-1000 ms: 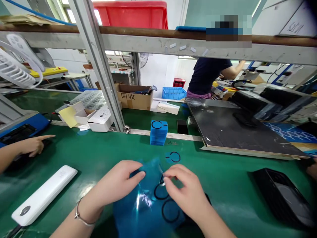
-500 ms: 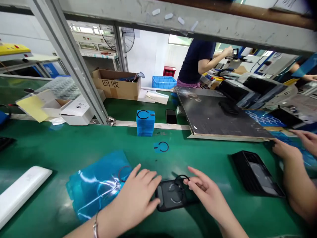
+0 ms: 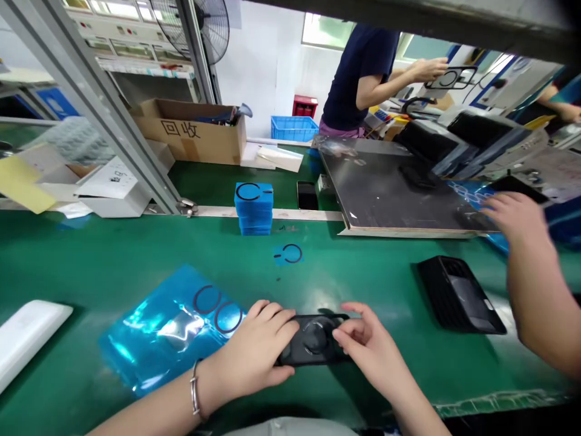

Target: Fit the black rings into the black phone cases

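A black phone case (image 3: 299, 357) lies on the green bench in front of me. My left hand (image 3: 261, 345) grips its left end, fingers over the far edge and thumb at the near edge. My right hand (image 3: 363, 345) is at the case's right side, thumb and forefinger pinched on a thin black ring over the case's round middle. Blur and fingers hide how the ring sits. Left of the case is a shiny blue film sheet (image 3: 158, 327) with dark ring outlines, partly behind my left hand. Beyond the case lies a small blue film piece (image 3: 297, 254) bearing a dark ring and short bar.
A blue film stack (image 3: 255, 221) stands at the bench's back ledge. To the right are stacked black cases (image 3: 447, 303) and a co-worker's arm (image 3: 540, 278). Behind are a dark board (image 3: 390, 206), a phone (image 3: 307, 195) and a cardboard box (image 3: 195, 142). A white object (image 3: 31, 333) lies far left.
My right hand has brought the black ring down onto the case. The co-worker's hand at the right has moved up toward the board. The view has shifted.
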The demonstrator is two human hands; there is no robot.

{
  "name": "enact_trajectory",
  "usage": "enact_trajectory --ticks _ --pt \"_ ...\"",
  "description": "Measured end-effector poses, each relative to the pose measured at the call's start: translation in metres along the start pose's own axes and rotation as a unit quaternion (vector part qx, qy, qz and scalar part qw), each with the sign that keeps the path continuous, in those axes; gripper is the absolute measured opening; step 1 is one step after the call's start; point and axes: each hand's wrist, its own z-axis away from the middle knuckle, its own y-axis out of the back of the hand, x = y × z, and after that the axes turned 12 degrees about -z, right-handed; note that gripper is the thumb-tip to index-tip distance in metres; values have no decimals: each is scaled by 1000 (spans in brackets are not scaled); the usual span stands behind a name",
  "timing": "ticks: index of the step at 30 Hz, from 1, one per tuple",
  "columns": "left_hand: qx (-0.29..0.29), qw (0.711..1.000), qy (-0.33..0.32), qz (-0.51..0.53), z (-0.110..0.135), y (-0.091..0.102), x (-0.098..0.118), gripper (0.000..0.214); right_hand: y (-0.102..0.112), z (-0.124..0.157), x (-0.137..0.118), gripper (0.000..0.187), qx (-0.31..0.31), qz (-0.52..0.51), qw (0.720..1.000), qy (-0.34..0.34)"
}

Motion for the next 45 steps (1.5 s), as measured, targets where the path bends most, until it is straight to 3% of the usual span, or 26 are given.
enact_trajectory --ticks 3,11,24,32,38,41,45 --pt "16 1000 0 2 1 -6 0 56 -6 5 0 24 -2 48 999 5" --pt "7 1000 -6 -9 2 -6 -1 50 -12 10 2 23 -20 215 975 49" --pt "0 999 -28 -27 0 -7 -2 60 -11 6 1 17 -77 288 949 106" --pt "-2 996 -33 -83 -3 -15 3 64 -16 3 -2 20 -72 400 882 240" --pt "2 997 -25 -76 -1 -18 2 65 0 6 -2 18 -72 450 836 306" --pt "6 997 -25 -76 -1 -19 1 65 6 9 2 22 -73 480 814 317" --pt "19 996 -28 -77 1 -20 1 64 11 10 3 24 -88 498 807 305"
